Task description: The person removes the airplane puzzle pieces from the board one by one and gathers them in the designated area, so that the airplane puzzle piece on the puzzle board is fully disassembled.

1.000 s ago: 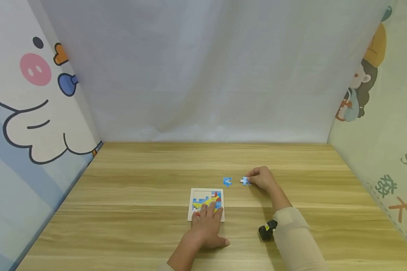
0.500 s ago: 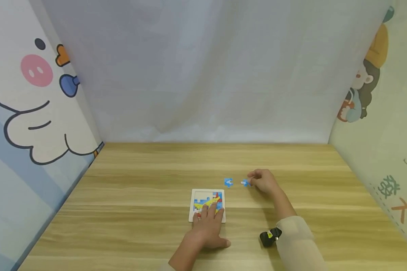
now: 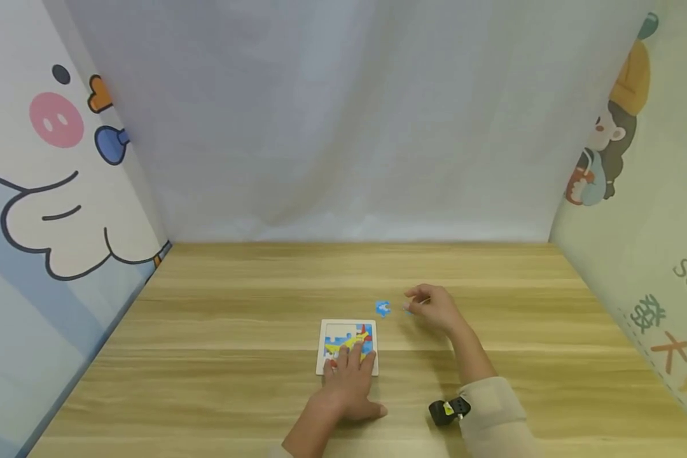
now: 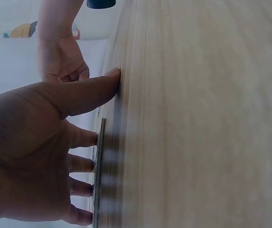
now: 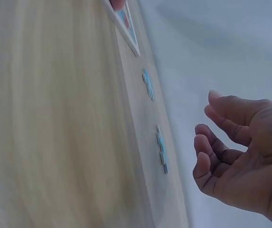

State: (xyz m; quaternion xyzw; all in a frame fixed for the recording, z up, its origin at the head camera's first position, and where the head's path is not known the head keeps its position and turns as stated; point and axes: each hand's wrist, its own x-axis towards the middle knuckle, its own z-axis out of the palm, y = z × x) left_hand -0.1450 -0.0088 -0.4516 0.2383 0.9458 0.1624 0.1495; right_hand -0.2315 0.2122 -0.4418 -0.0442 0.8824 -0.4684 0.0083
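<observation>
In the head view, my left hand (image 3: 352, 385) lies with fingers spread on a square jigsaw puzzle (image 3: 334, 332) in a white frame, its thumb on the wood beside it. Blue, yellow and red pieces fill part of the frame; the upper left shows bare backing. A loose blue-and-white puzzle piece (image 3: 383, 308) lies beyond the frame's upper right corner. My right hand (image 3: 437, 310) hovers over a second puzzle piece (image 5: 162, 149), mostly hidden behind it in the head view. The right wrist view shows that hand apart from both pieces, fingers loosely bent, nothing between them.
Everything lies on a wood-grain table (image 3: 235, 305). A small black device (image 3: 443, 412) sits by the right sleeve. A pale curtain (image 3: 343, 127) hangs behind the table, and printed cartoon sheets (image 3: 63, 210) flank it on both sides.
One second ago my right fingertips touched the right-hand loose piece. They have since come off it, and the hand has shifted slightly left over it. My left hand stays on the puzzle.
</observation>
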